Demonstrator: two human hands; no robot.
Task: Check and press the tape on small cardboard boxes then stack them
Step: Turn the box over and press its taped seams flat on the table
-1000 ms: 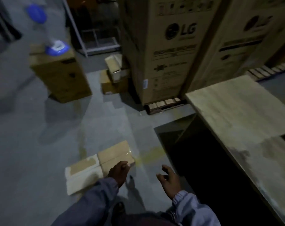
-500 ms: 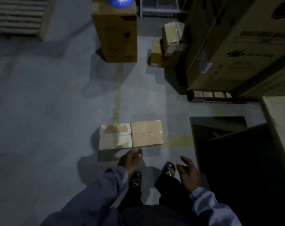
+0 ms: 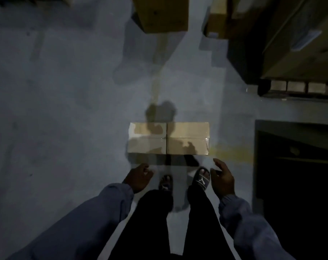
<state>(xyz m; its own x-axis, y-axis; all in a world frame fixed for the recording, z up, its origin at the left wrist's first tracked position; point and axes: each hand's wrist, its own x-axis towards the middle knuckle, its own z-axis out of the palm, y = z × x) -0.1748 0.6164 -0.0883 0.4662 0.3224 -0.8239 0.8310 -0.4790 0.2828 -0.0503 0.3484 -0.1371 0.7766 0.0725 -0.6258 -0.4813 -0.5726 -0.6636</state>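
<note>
Two small cardboard boxes lie side by side on the grey floor, touching. The left box [image 3: 147,137] has pale patches on its top; the right box [image 3: 187,138] is plain brown with clear tape along its middle seam. My left hand [image 3: 138,178] hangs below the left box with fingers curled loosely, holding nothing. My right hand [image 3: 221,178] is below the right box's right corner, fingers spread, empty. Neither hand touches a box.
My feet in dark slides [image 3: 201,178] stand just short of the boxes. A tall carton [image 3: 162,14] stands at the top centre, smaller cartons [image 3: 217,25] beside it. Large cartons on a pallet [image 3: 300,87] fill the top right. A dark table underside [image 3: 294,166] lies right.
The view has tilted further down and stepped closer, so the two boxes now sit squarely ahead of my feet. My left hand has drawn back off the right box; both hands hang apart.
</note>
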